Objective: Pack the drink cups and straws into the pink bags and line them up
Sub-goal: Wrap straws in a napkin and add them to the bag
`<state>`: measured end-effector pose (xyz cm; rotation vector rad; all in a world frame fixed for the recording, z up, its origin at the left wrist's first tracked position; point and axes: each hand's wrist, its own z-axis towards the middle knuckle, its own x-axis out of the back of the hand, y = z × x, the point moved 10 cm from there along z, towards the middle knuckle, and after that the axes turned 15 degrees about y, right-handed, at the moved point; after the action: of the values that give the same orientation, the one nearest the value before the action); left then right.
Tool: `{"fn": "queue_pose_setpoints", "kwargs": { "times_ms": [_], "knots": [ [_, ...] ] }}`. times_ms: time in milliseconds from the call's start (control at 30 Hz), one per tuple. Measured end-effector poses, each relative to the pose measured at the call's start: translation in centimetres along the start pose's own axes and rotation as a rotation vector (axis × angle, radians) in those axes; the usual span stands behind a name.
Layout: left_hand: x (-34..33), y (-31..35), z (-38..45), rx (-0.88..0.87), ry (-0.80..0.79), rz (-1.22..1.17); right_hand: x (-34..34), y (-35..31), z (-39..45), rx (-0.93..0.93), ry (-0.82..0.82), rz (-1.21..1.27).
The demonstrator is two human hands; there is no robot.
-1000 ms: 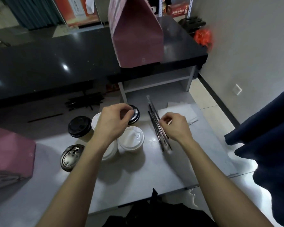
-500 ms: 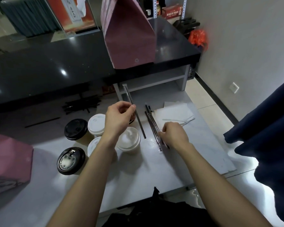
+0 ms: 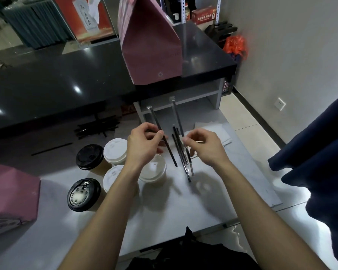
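Cups (image 3: pixel 153 169): five. Pink bags (image 3: pixel 150 45): two. Hands (image 3: pixel 144 145): two.

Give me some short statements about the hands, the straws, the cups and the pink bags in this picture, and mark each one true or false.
1. The left hand pinches a wrapped straw. True.
2. The right hand holds a cup. False: it pinches a second wrapped straw.
3. A pink bag stands on the black counter. True.
4. All the cup lids are white. False: the black-lidded cup and the cup with a printed black lid are dark.
5. A cup is already being lowered into a bag. False: the cups stand on the grey table.
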<state>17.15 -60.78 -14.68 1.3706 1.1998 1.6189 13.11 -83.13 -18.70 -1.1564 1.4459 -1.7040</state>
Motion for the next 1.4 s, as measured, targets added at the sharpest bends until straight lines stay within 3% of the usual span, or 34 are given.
{"fn": "queue_pose_setpoints", "kwargs": {
  "times_ms": [200,367,433,567,767,1033,1167,1267,1333,1400],
  "knots": [
    [-2.1,0.4,-0.7,0.071,-0.085,-0.138,-1.5,-2.0,-0.4,0.047,-0.028,-0.044],
    [-2.8,1.2,-0.8,0.005,-0.088,-0.085,-1.9,-1.5,-0.2,0.094,-0.097,-0.011],
    [-2.9,1.5,-0.5,-0.01,-0.062,-0.055,-1.0,0.0,0.7,0.102,-0.053,-0.035],
    [-3.0,1.7,0.3,-0.024,-0.03,-0.017,3.5,4.7,4.7,0.169,0.224,-0.488],
    [-4.6,0.7,0.6,0.072,-0.119,-0.124,2.1,9.7,7.9,0.125,0.027,-0.781],
    [-5.0,2.0,1.0,-0.032,-0.14,-0.036,4.3,4.9,7.9,0.253,0.18,-0.547],
    [-6.1,4.6,0.2,-0.27,-0.196,0.083,4.3,0.1,5.8,0.324,0.04,-0.29],
    [-6.8,5.7,0.3,-0.356,-0.197,0.094,3.5,-1.2,5.1,0.222,-0.079,-0.052],
    [-6.0,5.6,1.2,-0.344,-0.125,0.097,3.8,-0.7,5.3,0.182,0.009,0.033],
    [-4.6,5.2,2.1,-0.321,-0.039,0.07,4.8,0.7,5.6,0.206,0.186,-0.086]
  ]
}}
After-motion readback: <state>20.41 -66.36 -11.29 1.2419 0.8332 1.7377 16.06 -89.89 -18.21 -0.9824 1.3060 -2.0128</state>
